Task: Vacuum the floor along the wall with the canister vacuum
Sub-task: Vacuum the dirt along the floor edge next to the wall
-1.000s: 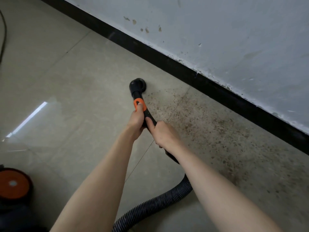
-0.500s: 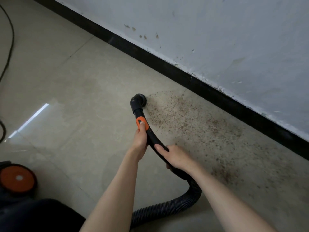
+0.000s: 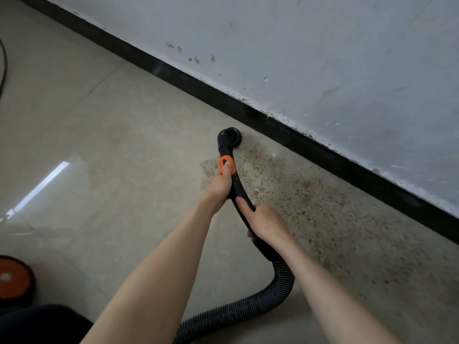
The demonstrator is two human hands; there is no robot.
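Both hands clasp the black wand point(image 3: 237, 192) at frame centre: the left hand point(image 3: 221, 186) higher, thumb on the orange collar point(image 3: 227, 165), the right hand point(image 3: 267, 223) lower. The round brush head point(image 3: 229, 137) sits on the tile floor point(image 3: 111, 145) just beside the black baseboard point(image 3: 310, 147), brown grit point(image 3: 298, 194) to its lower right. The ribbed hose point(image 3: 248, 309) curls to the bottom edge; the canister vacuum point(image 3: 12, 276) shows lower left.

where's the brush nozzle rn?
Head view, centre: the brush nozzle sits on the floor close to the black baseboard, at the far edge of the dirt patch, ahead of the left hand.
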